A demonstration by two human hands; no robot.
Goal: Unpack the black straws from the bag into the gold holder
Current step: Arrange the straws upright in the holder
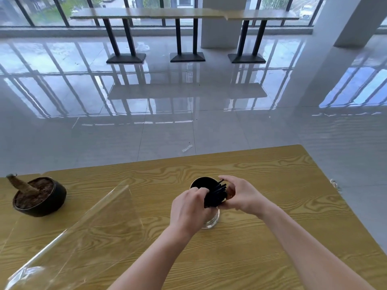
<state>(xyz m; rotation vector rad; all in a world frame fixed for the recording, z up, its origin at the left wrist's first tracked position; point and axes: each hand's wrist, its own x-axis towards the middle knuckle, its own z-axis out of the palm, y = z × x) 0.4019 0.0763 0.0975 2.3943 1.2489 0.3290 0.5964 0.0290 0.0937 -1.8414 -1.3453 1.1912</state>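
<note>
A bundle of black straws (215, 194) leans over the mouth of the metal holder (199, 183), which stands near the middle of the wooden table (272, 185). My left hand (189, 208) grips the lower part of the bundle, covering the holder's front. My right hand (238, 195) cups the bundle from the right, fingers curled round the straws. The straw tips point up and to the right. The clear plastic bag (83, 231) lies flat and empty-looking on the table to the left. Most of the holder's body is hidden behind my hands.
A dark bowl-shaped pot (39, 197) with soil and a cut stump sits at the table's left edge. The table's far edge runs just behind the holder. Beyond it are glossy floor tiles and high tables with black legs (184, 34).
</note>
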